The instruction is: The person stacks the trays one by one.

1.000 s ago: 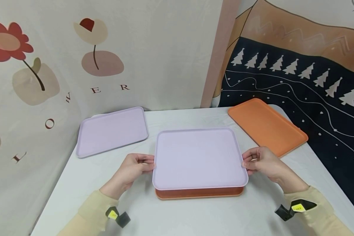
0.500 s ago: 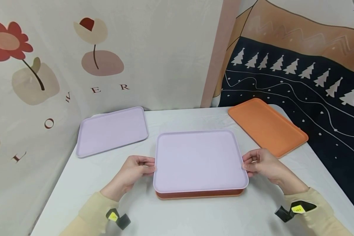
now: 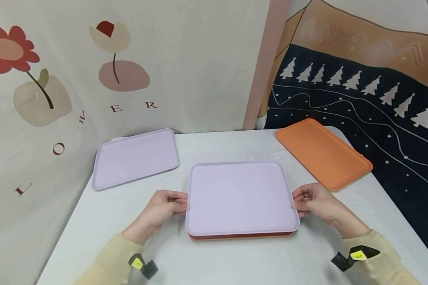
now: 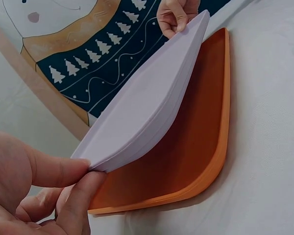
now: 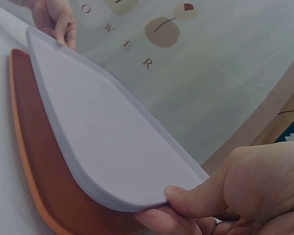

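Note:
A lavender rectangular tray (image 3: pixel 241 198) is held between both hands in the middle of the head view. My left hand (image 3: pixel 164 209) pinches its left edge between thumb and fingers. At the opposite edge, my right hand (image 3: pixel 315 204) pinches it the same way. Beneath lies an orange tray (image 4: pixel 196 161) on the white table, mostly covered in the head view, where only its front rim shows. Both wrist views show a gap between the lavender tray and the orange tray's floor.
Another lavender tray (image 3: pixel 135 160) lies at the back left of the white table (image 3: pixel 235 263). A second orange tray (image 3: pixel 322 154) lies at the back right, near the right hand. Behind the table hang a flower-print cloth (image 3: pixel 199 67) and a dark cloth with trees (image 3: pixel 342 107).
Both hands have lowered the held lavender tray toward the orange tray beneath it. A narrower strip of orange shows at the front. The back trays have stayed put.

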The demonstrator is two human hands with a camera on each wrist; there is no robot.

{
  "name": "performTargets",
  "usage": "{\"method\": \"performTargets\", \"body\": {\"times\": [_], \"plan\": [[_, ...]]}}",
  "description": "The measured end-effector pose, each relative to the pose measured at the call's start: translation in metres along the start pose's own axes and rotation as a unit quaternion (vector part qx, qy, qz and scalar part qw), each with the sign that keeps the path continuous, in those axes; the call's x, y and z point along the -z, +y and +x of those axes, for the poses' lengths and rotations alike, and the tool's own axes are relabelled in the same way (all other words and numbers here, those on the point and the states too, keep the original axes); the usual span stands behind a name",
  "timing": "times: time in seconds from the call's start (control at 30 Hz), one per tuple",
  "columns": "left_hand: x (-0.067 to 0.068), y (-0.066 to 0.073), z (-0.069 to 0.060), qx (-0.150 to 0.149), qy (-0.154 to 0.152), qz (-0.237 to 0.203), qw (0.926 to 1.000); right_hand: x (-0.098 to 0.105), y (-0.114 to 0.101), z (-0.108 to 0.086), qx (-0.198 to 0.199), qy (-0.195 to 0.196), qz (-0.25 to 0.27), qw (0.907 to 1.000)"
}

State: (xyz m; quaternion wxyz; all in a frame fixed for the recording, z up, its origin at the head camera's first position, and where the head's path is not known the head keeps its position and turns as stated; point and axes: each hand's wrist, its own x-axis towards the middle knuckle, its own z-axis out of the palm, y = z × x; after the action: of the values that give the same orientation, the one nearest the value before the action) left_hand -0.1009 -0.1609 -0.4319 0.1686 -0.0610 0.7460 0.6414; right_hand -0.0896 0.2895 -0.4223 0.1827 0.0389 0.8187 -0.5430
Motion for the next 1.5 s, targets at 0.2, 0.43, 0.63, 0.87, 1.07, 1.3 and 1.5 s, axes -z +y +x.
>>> {"method": "performTargets", "body": {"times": [0.2, 0.43, 0.63, 0.87, 1.07, 1.3, 1.5], "plan": [[-0.001, -0.003, -0.001, 0.005, -0.003, -0.003, 1.0, -0.002, 0.001, 0.0, -0.012, 0.002, 0.0, 0.9999], [-0.002, -0.008, -0.001, 0.007, -0.003, -0.004, 1.0, -0.003, 0.004, 0.0, -0.016, 0.0, -0.003, 0.9999], [-0.004, -0.012, -0.001, 0.011, -0.002, -0.003, 0.9999, -0.005, 0.008, 0.001, -0.014, 0.001, -0.005, 0.9999], [-0.005, -0.014, -0.002, 0.017, -0.003, -0.003, 0.9998, -0.006, 0.01, 0.003, -0.01, 0.003, -0.007, 0.9999], [-0.006, -0.016, -0.001, 0.02, 0.004, -0.002, 0.9998, -0.007, 0.011, 0.003, -0.007, 0.0, -0.006, 1.0], [-0.007, -0.018, -0.001, 0.019, 0.006, -0.008, 0.9998, -0.009, 0.013, 0.004, -0.007, -0.005, -0.005, 1.0], [-0.009, -0.018, -0.001, 0.018, 0.007, -0.008, 0.9998, -0.011, 0.014, 0.004, -0.006, -0.002, -0.015, 0.9999]]}}
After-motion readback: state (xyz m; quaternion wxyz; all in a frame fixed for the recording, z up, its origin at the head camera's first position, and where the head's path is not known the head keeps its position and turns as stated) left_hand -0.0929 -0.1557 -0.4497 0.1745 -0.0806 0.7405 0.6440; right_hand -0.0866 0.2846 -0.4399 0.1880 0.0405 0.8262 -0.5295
